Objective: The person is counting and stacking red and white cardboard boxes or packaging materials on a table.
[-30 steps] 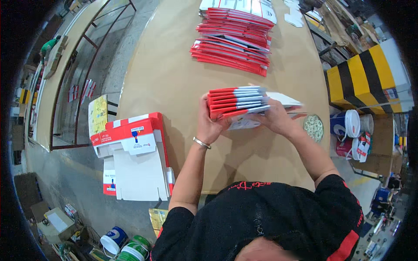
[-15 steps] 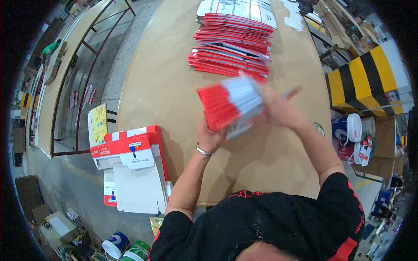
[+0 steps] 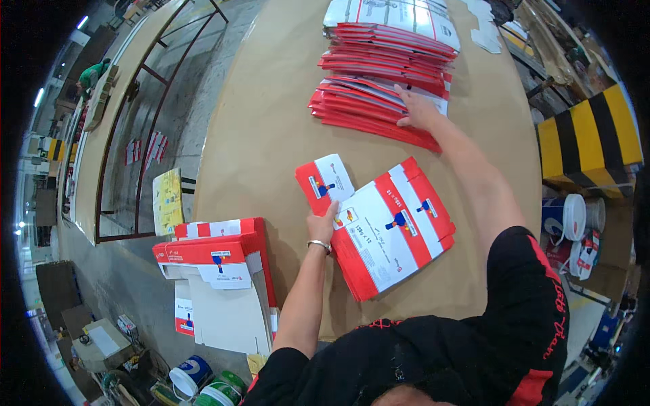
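A stack of flat red and white carton blanks (image 3: 386,237) lies slanted on the brown-covered table, its printed top face showing. My left hand (image 3: 322,224), with a bracelet at the wrist, grips this stack at its left edge, beside a protruding flap. Farther off, my right hand (image 3: 421,111) reaches onto a leaning row of red folded cartons (image 3: 372,111). Its thumb and fingers are apart and touch the top of the row. Behind the row lies a white printed bundle (image 3: 399,20) with straps across it.
More red and white cartons (image 3: 230,298) stand at the table's left edge, near a yellow-topped stool (image 3: 167,203). A yellow-and-black striped block (image 3: 592,139) and paint buckets (image 3: 572,216) are at the right. A long bench (image 3: 125,122) runs along the left.
The carton stack, held up and blurred between both hands before, now lies on the table. My right hand has left it and moved away from me to the red row. The view has shifted slightly.
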Available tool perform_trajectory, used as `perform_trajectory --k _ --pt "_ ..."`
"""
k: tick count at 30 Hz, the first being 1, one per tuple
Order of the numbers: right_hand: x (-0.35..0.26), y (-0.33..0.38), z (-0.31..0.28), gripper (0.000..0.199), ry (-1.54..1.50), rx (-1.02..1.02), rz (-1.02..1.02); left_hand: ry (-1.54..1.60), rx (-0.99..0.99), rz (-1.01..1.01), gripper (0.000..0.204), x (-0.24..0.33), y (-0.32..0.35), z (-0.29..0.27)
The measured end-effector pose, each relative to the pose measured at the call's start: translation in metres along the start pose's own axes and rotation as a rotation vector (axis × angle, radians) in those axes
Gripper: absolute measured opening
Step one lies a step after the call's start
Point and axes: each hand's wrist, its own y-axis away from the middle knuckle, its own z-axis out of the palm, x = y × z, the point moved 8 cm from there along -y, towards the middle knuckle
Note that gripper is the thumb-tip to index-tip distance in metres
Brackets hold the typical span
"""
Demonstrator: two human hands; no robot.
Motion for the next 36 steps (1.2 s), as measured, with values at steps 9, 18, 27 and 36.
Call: perform_trajectory --k 9,18,27,36 --pt "-0.002 -0.011 -0.008 0.038 0.160 0.025 -0.235 -0.049 0.049 0.034 0.034 -0.011 0.000 -0.004" --pt "-0.135 0.141 -0.096 0.028 0.311 -0.042 -0.210 -0.283 0.152 -0.031 0.040 0.005 -0.003 -0.003" --pt "-0.256 0.267 0.021 0.083 -0.032 -0.197 -0.033 0.617 0.165 -0.080 0.067 -0.003 0.031 0.005" --pt "-0.288 0.312 0.001 0.076 -0.265 -0.043 -0.275 0.267 -0.094 -0.112 0.046 -0.005 0.058 -0.010"
